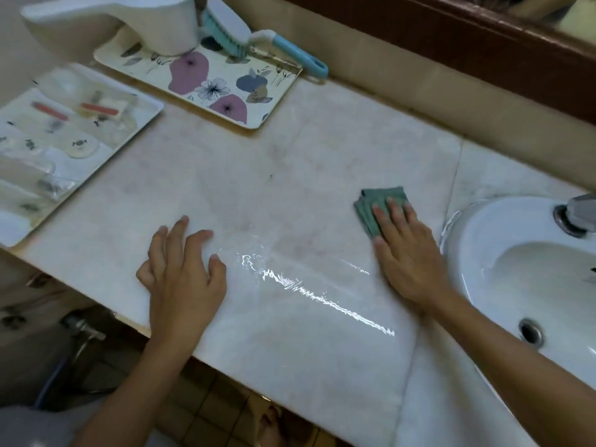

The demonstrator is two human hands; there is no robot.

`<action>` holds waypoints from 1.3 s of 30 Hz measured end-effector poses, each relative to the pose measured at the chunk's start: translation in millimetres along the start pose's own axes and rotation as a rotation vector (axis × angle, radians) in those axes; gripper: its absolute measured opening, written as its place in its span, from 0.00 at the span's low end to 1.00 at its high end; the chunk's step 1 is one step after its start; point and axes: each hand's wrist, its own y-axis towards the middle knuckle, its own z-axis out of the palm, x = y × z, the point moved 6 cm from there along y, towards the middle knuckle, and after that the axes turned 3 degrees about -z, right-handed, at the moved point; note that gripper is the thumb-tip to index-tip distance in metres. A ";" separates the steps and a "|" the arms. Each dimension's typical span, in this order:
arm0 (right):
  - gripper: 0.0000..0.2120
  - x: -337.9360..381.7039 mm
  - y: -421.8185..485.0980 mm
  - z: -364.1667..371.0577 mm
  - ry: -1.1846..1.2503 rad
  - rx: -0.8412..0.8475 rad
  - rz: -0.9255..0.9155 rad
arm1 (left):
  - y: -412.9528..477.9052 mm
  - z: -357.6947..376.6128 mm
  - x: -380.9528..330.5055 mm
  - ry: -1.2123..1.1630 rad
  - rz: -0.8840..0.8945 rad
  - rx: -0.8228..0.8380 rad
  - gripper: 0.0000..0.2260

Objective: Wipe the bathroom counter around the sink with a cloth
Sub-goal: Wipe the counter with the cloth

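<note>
While the right hand [408,253] lies flat with its fingers [395,211] spread and pressed down on a folded green cloth [375,208], the left hand [182,272] rests near the front edge of the pale marble counter [258,188], its fingers [180,230] loosely splayed and holding nothing. The cloth sits on the counter just left of the white sink [529,272], near the seam that runs between two slabs of the stone, and only its far and left parts show beyond the hand. A wet streak [316,295] glints across the surface between the two hands, running toward the front edge. Between the hands and the back wall the counter is bare stone, a broad stretch reaching to the trays at the far left. A floral tray [225,91] lies at the back, its near corner pointing toward the middle of the counter; a white jug [106,24] stands on its far end, and a scrub brush [238,30] with a blue handle lies across its back rim against the wall. A second tray [142,104], holding packaged toiletries, sits at the left edge, well apart from the left hand. At the right, a metal tap [577,214] stands on the sink's rim, and the basin's curved edge comes close to the right wrist.
</note>
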 end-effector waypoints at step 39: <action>0.27 85.2 -204.9 34.5 -0.040 -0.006 -0.275 | -2.9 -12.6 -5.6 -0.113 0.015 -0.009 0.17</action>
